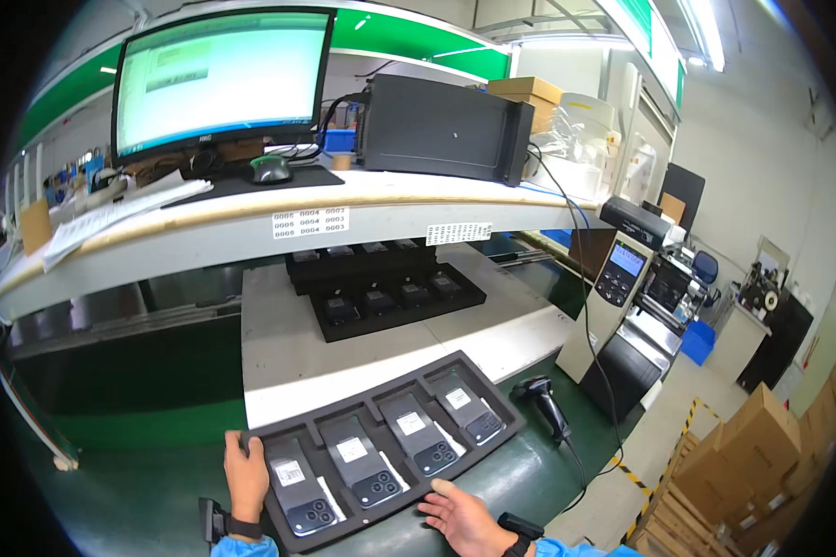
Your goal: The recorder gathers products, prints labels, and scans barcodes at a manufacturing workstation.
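- One black tray (421,384) is lying tilted askew between the two hands, extending ahead of them.
- Four dark phones (362,472) are resting in it, one per compartment, camera ends toward the hands, each bearing one white label (289,472).
- The left hand (246,478) is gripping the tray's left end.
- The right hand (464,520) is opening loosely, fingers apart, by the near edge; whether its thumb is touching, I cannot tell.
- One handheld scanner (550,410) is lying ahead and right of the right hand, on the green table (511,475).
- Beyond both hands, one farther tray (404,319) is holding four more phones; another, behind it, is partly hiding under a shelf (158,243).
- One printer (613,288) is standing farther ahead, right of the right hand.
- One monitor (223,84) is glowing on the shelf, far ahead of the left hand.
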Demonstrator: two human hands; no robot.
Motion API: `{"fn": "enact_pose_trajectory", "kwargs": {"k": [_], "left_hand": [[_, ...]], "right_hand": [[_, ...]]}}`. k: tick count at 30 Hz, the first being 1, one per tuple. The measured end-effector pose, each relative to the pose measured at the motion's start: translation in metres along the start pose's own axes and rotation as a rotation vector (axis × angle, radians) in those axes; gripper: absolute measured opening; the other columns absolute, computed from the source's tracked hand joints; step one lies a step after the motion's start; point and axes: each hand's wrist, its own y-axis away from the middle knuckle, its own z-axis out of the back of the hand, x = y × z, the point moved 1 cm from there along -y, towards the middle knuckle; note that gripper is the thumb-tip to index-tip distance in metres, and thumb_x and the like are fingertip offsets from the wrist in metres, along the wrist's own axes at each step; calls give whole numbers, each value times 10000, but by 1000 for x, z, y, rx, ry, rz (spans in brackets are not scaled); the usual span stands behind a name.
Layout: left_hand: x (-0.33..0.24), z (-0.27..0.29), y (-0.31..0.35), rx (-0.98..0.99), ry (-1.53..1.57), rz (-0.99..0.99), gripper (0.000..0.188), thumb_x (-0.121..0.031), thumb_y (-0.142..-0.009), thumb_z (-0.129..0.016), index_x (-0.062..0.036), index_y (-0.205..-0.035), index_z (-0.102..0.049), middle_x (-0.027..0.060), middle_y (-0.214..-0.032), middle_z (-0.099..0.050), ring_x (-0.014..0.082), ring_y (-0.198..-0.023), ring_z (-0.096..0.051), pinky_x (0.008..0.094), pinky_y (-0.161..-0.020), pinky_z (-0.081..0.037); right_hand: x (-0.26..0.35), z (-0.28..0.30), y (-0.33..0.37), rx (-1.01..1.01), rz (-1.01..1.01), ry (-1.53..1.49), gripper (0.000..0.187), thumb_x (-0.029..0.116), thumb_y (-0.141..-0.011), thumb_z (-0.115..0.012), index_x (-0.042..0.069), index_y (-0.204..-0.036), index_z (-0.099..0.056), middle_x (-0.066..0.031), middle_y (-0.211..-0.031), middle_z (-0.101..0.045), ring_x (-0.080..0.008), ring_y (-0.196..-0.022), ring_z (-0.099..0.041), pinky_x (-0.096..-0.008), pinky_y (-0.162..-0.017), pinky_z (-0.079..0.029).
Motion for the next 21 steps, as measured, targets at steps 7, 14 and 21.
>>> {"fn": "enact_pose_trajectory", "kwargs": {"k": [7, 14, 21], "left_hand": [[-20, 32, 73, 210, 341, 321, 133, -113, -945, -586, -18, -1026, -540, 59, -806, -635, 134, -737, -612, 284, -650, -498], [-27, 33, 97, 95, 270, -35, 212, -181, -956, -595, -34, -1110, -599, 40, -793, -627, 127, -613, -583, 293, -560, -482], [-55, -13, 117, 313, -230, -365, 148, -189, -854, -612, -95, -958, -660, 112, -869, -680, 344, -791, -647, 435, -682, -515]], "right_hand": [[29, -12, -2, -16, 172, 139, 369, 231, -914, -691, 48, -1175, -505, -108, -1138, -631, -213, -960, -664, -400, -870, -539], [120, -32, -46, 132, 549, 185, 230, 139, -893, -637, 6, -1081, -626, -76, -958, -692, -178, -838, -679, -319, -756, -553], [222, -96, -181, 152, 630, -57, 237, 198, -939, -601, 34, -1110, -607, -84, -1042, -685, -219, -906, -658, -363, -859, -528]]}}
